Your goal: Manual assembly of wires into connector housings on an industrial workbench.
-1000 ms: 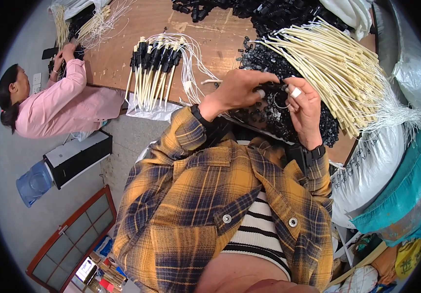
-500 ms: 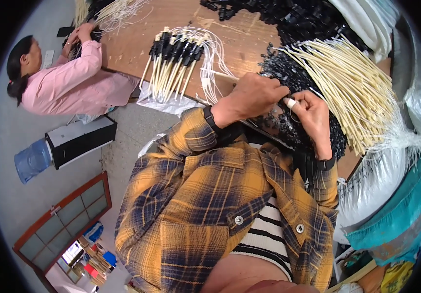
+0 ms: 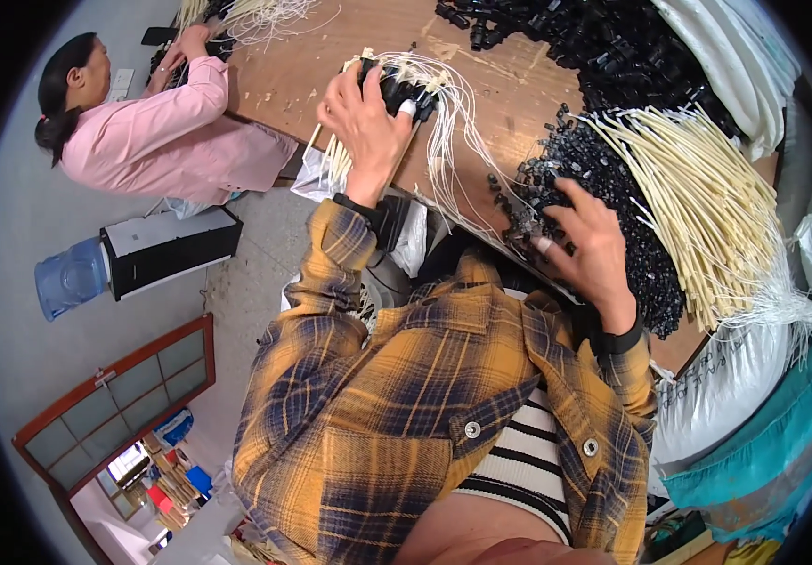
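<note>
My left hand lies over a row of cream rods with black fittings, its fingers spread across their tops. Something white covers the tip of its thumb. Whether any single rod is pinched under the fingers is hard to see. Thin white cords trail from the row toward the right. At the table's near edge, my right hand hovers at or touches a heap of small black pieces. Its fingers are bent but apart, and no piece shows between them.
A thick bundle of cream rods lies right of the heap. Larger black fittings are piled at the back of the wooden table. White sacks stand at the right. A person in a pink shirt works at the far left.
My left hand has moved left, away from my right hand, onto the row of rods. The rod near it before is no longer distinct. My right hand has lowered toward the heap, its fingers parted.
</note>
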`<action>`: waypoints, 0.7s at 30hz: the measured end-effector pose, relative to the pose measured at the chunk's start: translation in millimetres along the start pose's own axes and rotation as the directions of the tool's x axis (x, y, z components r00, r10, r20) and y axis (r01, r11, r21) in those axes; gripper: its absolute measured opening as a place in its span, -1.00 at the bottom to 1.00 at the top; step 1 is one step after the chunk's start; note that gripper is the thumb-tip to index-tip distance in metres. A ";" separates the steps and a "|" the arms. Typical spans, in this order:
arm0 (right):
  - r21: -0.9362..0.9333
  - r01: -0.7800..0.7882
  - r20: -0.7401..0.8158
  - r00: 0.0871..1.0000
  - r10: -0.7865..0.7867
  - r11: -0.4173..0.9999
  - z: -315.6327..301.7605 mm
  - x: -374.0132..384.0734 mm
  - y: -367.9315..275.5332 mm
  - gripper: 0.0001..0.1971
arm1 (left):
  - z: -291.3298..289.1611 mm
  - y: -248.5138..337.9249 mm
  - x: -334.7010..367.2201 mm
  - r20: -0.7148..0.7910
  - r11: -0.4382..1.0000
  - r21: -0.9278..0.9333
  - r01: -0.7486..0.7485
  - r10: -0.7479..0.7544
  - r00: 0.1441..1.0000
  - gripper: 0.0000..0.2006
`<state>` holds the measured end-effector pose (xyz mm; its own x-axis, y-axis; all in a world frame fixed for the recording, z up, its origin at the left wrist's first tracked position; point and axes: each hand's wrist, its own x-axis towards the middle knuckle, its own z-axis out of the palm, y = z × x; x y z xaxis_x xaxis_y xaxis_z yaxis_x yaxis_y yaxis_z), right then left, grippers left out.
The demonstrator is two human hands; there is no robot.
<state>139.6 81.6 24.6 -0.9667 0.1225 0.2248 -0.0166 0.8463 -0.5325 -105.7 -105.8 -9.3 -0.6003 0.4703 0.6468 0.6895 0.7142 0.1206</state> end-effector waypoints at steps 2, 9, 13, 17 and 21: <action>0.056 -0.088 -0.060 0.994 0.091 0.995 8.7 -10.3 10.4 -0.72 | 3.6 24.9 7.2 -0.005 0.988 -0.156 -0.013 0.013 1.000 -0.63; -0.033 -0.509 -0.332 0.817 0.471 0.860 -36.8 -47.3 55.4 -0.86 | 91.4 136.2 36.7 0.188 0.651 -0.739 -0.171 0.444 0.876 -0.66; -0.352 -0.597 -0.296 0.802 0.519 0.721 -47.8 -64.0 65.9 -0.90 | 134.7 143.3 48.7 0.335 0.727 -0.659 -0.195 0.516 0.788 -0.59; -0.298 -0.551 -0.329 0.826 0.458 0.779 -44.5 -66.5 70.6 -0.89 | 129.0 134.3 45.2 0.387 0.800 -0.555 -0.229 0.492 0.780 -0.63; -0.366 -0.489 -0.373 0.856 0.357 0.792 -48.3 -57.1 71.6 -0.85 | 97.5 113.0 29.6 0.488 0.740 -0.664 0.111 0.316 0.813 -0.63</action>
<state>205.9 160.2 13.0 -0.7383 0.6005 0.3073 0.5535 0.7997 -0.2328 -85.1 39.4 -50.0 -0.4680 0.8616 0.1966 0.7127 0.2364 0.6605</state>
